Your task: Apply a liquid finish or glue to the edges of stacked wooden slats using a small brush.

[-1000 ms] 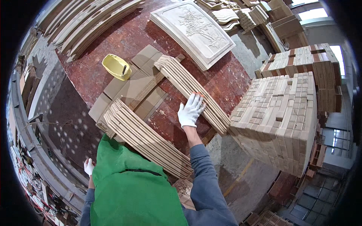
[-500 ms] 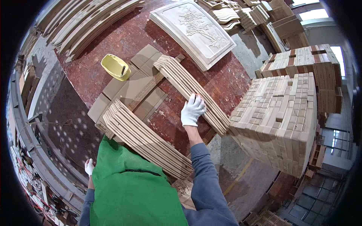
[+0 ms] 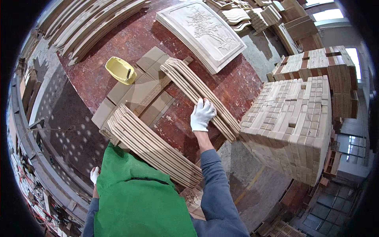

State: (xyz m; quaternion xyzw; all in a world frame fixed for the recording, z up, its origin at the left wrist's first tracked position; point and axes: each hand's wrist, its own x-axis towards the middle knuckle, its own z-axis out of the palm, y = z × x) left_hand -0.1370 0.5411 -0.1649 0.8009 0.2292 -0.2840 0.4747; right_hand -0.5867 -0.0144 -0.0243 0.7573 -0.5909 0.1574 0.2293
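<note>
My right hand (image 3: 203, 116), in a white glove, has its fingers bent over several slats in the right bundle of long wooden slats (image 3: 183, 81); a narrow gap runs along that bundle. A second bundle of slats (image 3: 152, 148) lies nearer me, parallel to it, on cardboard (image 3: 120, 91) atop the red worktable (image 3: 89, 69). My left hand (image 3: 94, 175), also gloved, hangs low at the left beside my green apron (image 3: 142, 205), fingers curled; whether it holds anything is hidden.
A yellow container (image 3: 118, 67) with a handle inside sits on the cardboard. A carved relief panel (image 3: 207, 33) lies at the back, curved boards (image 3: 96, 23) at back left. Stacked wooden blocks (image 3: 288, 130) stand at the right, more timber piles behind; metal beams (image 3: 31, 142) run along the left.
My right hand has shifted slightly and its fingers have bent more over the slats. The right bundle has parted, with the nearer slats drawn a little toward me, opening a gap.
</note>
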